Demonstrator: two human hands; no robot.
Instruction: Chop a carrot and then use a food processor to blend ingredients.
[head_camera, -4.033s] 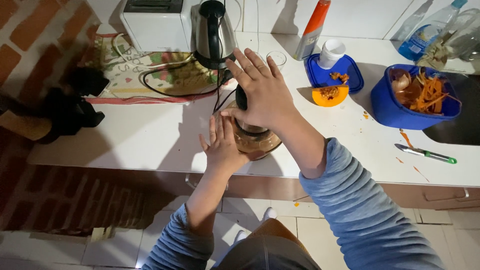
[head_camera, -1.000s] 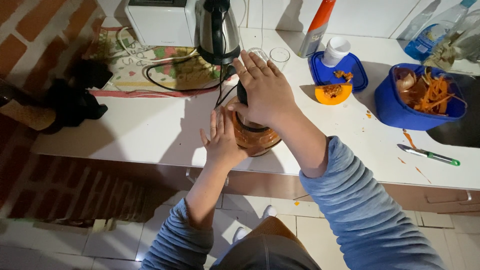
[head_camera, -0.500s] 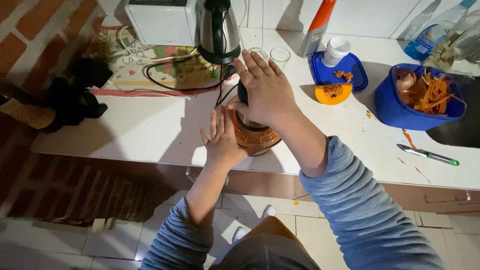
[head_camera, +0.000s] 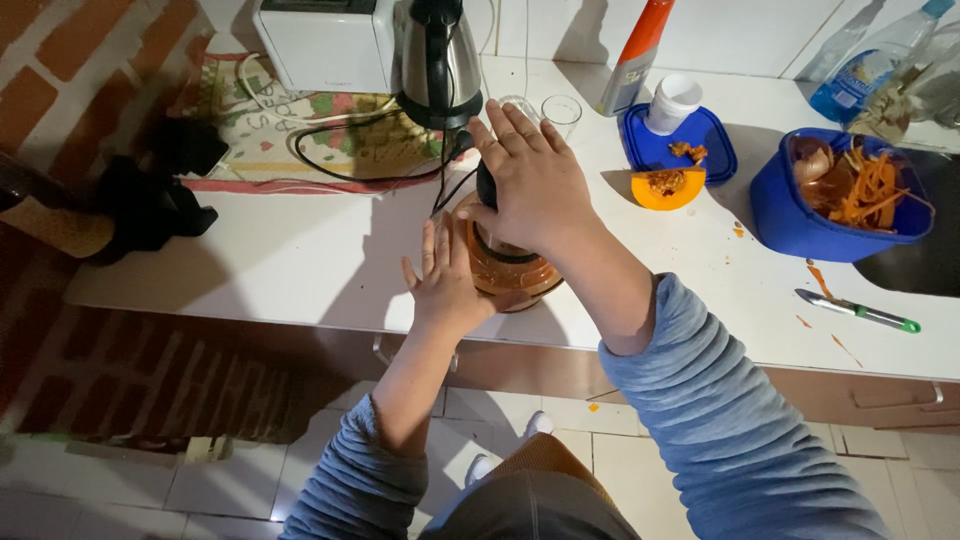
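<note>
A small food chopper (head_camera: 515, 278) with a clear bowl full of orange pulp stands near the front edge of the white counter (head_camera: 300, 260). My right hand (head_camera: 530, 180) lies flat on its black motor top, fingers spread. My left hand (head_camera: 447, 280) is pressed against the bowl's left side, steadying it. The chopper's black cord runs back toward the wall past the kettle (head_camera: 438, 65).
A white toaster (head_camera: 325, 40) and patterned cloth (head_camera: 300, 130) lie at the back left. To the right sit a glass (head_camera: 561, 112), an orange spray can (head_camera: 637, 55), a blue lid (head_camera: 680, 150) with a pumpkin piece (head_camera: 667, 187), a blue tub of peelings (head_camera: 850, 200) and a green peeler (head_camera: 860, 312).
Both hands stay on the chopper in the same grip. Only the camera view has shifted slightly.
</note>
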